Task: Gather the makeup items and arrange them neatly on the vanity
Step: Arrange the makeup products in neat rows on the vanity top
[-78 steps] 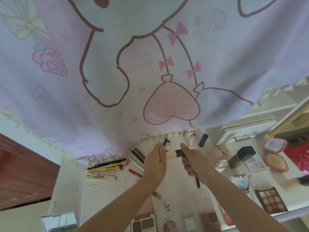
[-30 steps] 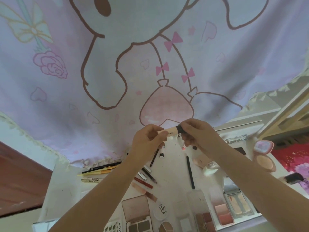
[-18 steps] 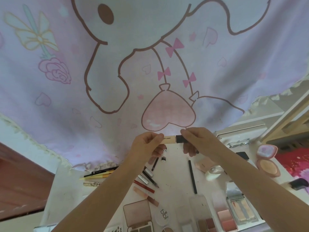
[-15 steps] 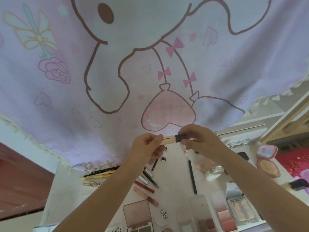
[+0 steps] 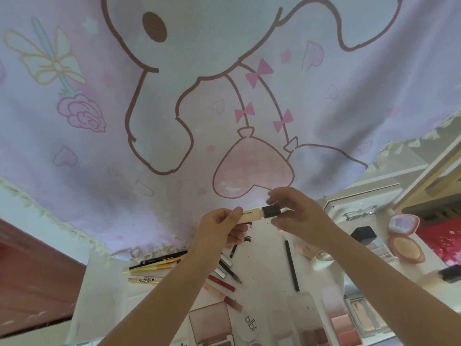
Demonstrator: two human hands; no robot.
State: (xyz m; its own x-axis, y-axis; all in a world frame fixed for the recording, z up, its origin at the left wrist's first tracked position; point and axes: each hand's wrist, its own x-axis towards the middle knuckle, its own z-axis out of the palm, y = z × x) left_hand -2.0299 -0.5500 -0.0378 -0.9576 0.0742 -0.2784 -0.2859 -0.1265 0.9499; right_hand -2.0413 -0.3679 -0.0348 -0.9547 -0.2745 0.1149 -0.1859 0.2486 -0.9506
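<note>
1. Concealer tube (image 5: 252,214) sits lifted above the desk (image 5: 264,265), held level between your two hands and roughly over the middle of the scattered makeup.
2. Your left hand (image 5: 219,233) curls its fingers around the beige barrel, thumb on top, so the body stays fixed while the other end is worked.
3. Your right hand (image 5: 296,218) pinches the black cap (image 5: 271,212) between thumb and fingertips; the grip looks suited to twisting the cap tight before you set the tube down, though I cannot tell which way it turns.
4. Holding it up and clear of the clutter seems sensible: nothing below gets knocked while both hands are busy.
5. Just under your left hand lie slim items in a loose fan: a black pencil (image 5: 159,257), a yellow pencil (image 5: 152,267), a clear mascara tube (image 5: 143,279) and a red lip liner (image 5: 221,282), not yet lined up.
6. A long black liner (image 5: 291,265) lies alone below your right hand, apart from the others.
7. Nearer you, a brown palette (image 5: 212,325) and a pink blush palette (image 5: 345,323) sit along the desk's near edge.
8. Far right, an open round compact (image 5: 405,248) rests beside a black-capped bottle (image 5: 363,234).
9. A pink cartoon curtain (image 5: 174,108) hangs behind, its hem brushing the back of the desk.
</note>
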